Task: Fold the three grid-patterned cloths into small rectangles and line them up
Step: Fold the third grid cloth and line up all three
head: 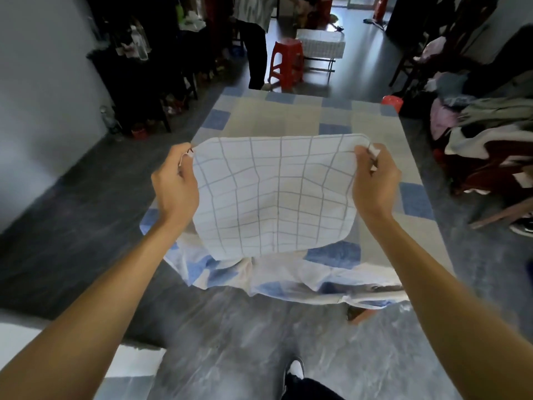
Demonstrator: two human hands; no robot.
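Note:
A white cloth with a thin grey grid (pixel 274 194) hangs spread out in the air above the near half of the table (pixel 288 116). My left hand (pixel 176 183) pinches its upper left corner. My right hand (pixel 375 180) pinches its upper right corner. The cloth's lower edge hangs free just above the table's front edge. No other grid-patterned cloth shows in this view.
The table wears a blue and beige checked cover that droops over its front edge (pixel 288 284). A pile of clothes (pixel 484 134) lies at the right. A red stool (pixel 287 62) and a seated person (pixel 253 39) are beyond the table. Dark shelves (pixel 150 67) stand at the left.

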